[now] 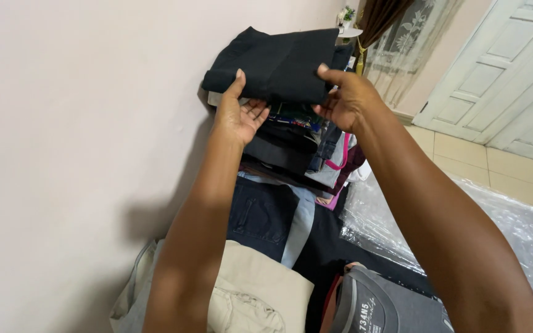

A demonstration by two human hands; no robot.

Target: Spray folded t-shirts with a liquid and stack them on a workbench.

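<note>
Left hand: my left hand (240, 116) is under the near left corner of the folded black cloth garment (279, 65); thumb up along its left edge, fingers spread open beneath it, palm showing. It supports rather than pinches, as far as I can see.
Right hand: my right hand (348, 100) has the garment's near right corner; thumb on top, fingers curled under, closed on the cloth.
Garment position: the folded black cloth garment sits at the top of a stack of folded clothes (297, 145), held roughly level, its far edge toward the small white shelf (351, 32).
Left edge: the garment's left fold is just beside the plain pale wall (81, 123); I cannot tell whether it touches. Little room on that side.
Right edge: open toward the tiled floor (482, 160) and the white panelled door (507, 74); more room there.
Below the stack: dark navy trousers (260, 213), then beige trousers (260, 290) nearest me, and a grey printed shirt (377, 305) at lower right.
Right of the pile: a clear crinkled plastic sheet (513, 228) lies over the floor.
Far corner: a brown curtain with lace panel (396, 37) hangs behind the stack.
</note>
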